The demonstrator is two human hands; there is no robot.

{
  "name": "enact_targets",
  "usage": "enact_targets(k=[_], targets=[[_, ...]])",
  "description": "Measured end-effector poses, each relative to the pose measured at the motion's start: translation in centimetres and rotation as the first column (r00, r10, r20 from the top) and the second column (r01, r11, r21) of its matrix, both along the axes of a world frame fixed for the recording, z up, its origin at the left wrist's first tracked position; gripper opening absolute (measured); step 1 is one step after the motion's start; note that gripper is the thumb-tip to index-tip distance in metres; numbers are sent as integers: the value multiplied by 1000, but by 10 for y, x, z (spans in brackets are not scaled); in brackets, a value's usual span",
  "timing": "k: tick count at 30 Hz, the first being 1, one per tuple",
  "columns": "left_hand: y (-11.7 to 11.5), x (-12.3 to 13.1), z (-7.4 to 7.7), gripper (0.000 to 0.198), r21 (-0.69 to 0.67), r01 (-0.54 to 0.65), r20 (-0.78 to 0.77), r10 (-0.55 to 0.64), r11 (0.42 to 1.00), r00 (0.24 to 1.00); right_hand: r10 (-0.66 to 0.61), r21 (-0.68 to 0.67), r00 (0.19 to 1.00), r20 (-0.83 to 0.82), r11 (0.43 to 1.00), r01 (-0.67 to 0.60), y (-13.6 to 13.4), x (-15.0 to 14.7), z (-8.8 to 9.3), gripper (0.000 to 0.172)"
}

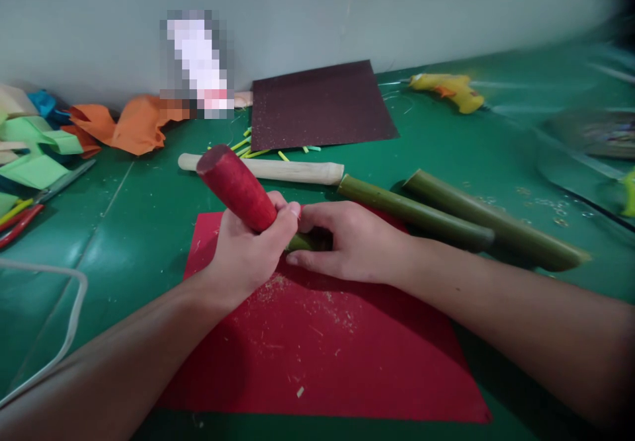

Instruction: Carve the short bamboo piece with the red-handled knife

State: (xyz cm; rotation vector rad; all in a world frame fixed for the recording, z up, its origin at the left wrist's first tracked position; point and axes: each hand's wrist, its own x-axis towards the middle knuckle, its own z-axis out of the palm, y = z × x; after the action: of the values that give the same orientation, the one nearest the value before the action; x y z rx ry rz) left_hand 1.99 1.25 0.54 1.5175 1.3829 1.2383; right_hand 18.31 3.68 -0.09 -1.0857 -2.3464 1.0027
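A thick red cylinder (238, 190) leans up and to the left, its lower end wrapped by the fingers of my left hand (251, 246). Close beside it, my right hand (357, 242) curls around a short green bamboo piece (310, 242), which is mostly hidden by both hands. The two hands meet over the upper part of a red sheet (317, 355) sprinkled with pale shavings. Something small and red shows between the fingertips; I cannot make out what it is.
Behind my hands lie a pale bamboo stick (292, 170), two green bamboo tubes (421, 213) and a dark sheet (320, 107). A yellow glue gun (449, 90) is at the back right. Red-handled scissors (22, 224) and orange paper (131, 123) are at the left.
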Motion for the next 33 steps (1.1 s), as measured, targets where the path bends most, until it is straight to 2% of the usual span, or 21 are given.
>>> enact_targets(k=[6, 10, 16, 22, 26, 33], targets=[[-2, -3, 4, 32, -75, 82, 20, -80, 994, 997, 26, -4, 1000, 3, 1000, -26, 1, 1, 0, 27], [0, -3, 0, 32, -51, 23, 102, -18, 998, 995, -10, 13, 1000, 14, 1000, 10, 0, 1, 0, 26], [0, -1, -2, 31, 16, -6, -23, 7, 1000, 1000, -4, 7, 1000, 5, 1000, 4, -1, 0, 0, 25], [-2, -5, 2, 34, -62, 129, 21, -128, 990, 992, 26, 10, 1000, -15, 1000, -26, 0, 1, 0, 25], [-1, -5, 2, 33, -64, 46, 112, -39, 997, 993, 1, 16, 1000, 20, 1000, -1, 0, 1, 0, 26], [-1, -3, -4, 32, 20, 0, 23, -1, 1000, 1000, -6, 24, 1000, 11, 1000, 6, -1, 0, 0, 25]])
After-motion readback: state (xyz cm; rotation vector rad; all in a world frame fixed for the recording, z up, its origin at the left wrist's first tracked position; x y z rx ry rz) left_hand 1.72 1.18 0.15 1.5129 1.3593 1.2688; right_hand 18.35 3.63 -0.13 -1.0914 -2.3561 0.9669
